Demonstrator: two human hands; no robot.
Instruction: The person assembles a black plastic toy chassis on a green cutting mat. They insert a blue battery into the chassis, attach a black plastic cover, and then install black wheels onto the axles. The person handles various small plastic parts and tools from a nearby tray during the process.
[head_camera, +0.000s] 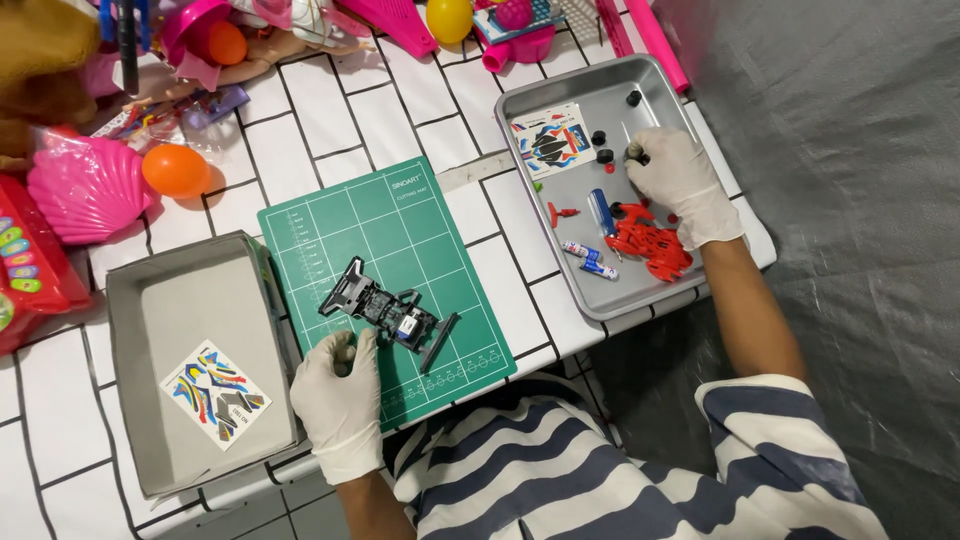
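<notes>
A black toy car chassis (388, 311) is seen lying flat on the green cutting mat (385, 225), near the mat's middle, a bit toward 6 o'clock. The left hand (340, 400), in a white glove, is rested at the chassis's 7 o'clock corner; its fingers are curled in narrow and a small dark bit seems to be pinched there, but what it is can't be told. The right hand (680, 180), gloved too, is held over the metal tray (560, 290) at 2 o'clock from the mat, w/ a small black wheel (634, 152) pinched in the fingertips. More black wheels (603, 155) are seen just beside it, and a red car body (650, 245), little batteries (590, 258) and a sticker sheet (548, 140) are lying in the tray as well. A grey box (140, 400) w/ another sticker sheet (215, 395) is placed at 9 o'clock from the mat. The chassis is judged to be light, hard plastic, stiff in the middle but thin and easy to snap at the bumper ends. It is best held by its long sides, near the middle, not by the thin ends. The wheel is judged tiny, light and prob. rubbery, so it can be gripped ok, yet it may roll away if dropped. It is best held by its round edge.
</notes>
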